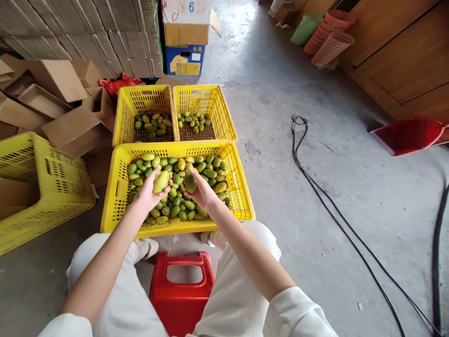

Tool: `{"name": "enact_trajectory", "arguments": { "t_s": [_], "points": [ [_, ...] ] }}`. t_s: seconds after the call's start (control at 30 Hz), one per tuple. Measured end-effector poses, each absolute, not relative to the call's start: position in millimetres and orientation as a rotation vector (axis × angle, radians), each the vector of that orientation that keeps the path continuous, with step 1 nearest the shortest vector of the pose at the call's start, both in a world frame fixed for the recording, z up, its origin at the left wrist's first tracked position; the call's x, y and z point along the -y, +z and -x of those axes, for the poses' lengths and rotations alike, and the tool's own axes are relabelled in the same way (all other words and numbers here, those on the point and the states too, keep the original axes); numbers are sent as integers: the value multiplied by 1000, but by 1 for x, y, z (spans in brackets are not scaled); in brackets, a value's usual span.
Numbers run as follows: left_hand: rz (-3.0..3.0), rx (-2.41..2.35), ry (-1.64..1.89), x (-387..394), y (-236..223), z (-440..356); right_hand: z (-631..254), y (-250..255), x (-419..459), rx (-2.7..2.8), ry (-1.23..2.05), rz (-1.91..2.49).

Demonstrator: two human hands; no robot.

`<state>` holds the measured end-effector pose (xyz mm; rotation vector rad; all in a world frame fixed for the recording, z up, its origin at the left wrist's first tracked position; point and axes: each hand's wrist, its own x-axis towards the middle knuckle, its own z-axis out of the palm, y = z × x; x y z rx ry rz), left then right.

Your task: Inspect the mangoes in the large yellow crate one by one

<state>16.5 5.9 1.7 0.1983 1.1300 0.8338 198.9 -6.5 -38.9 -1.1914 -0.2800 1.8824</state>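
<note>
Over a large yellow crate (178, 228) of green and yellowish mangoes (175, 211), both of my hands are closed on fruit. In my left hand (150, 193) is a pale yellow-green mango (161, 181), held with the thumb on top. My right hand (203, 192) grips a darker green mango (190, 182), partly covered by the thumb. Just beyond stand two smaller yellow crates, the left crate (122, 114) and the right crate (224, 114), each with a layer of mangoes on its bottom.
A red plastic stool (180, 299) is between my legs. Cardboard boxes (72, 128) and a tilted yellow crate (66, 173) lie to the left. Black cables (326, 201) cross the floor on the right, near a red dustpan (407, 135). Baskets (331, 49) stand by the wooden cabinet (393, 51).
</note>
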Motion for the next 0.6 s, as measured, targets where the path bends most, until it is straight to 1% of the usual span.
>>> {"name": "enact_trajectory", "arguments": {
  "t_s": [0.2,0.43,0.6],
  "points": [
    [-502,-1170,902,8,-4,-21,-196,-33,9,353,1828,1269],
    [-426,-1201,965,8,-9,-24,-200,-41,3,277,1845,1214],
    [-491,-1237,941,5,-17,-21,-201,-42,-2,107,1753,1325]
  ]
}}
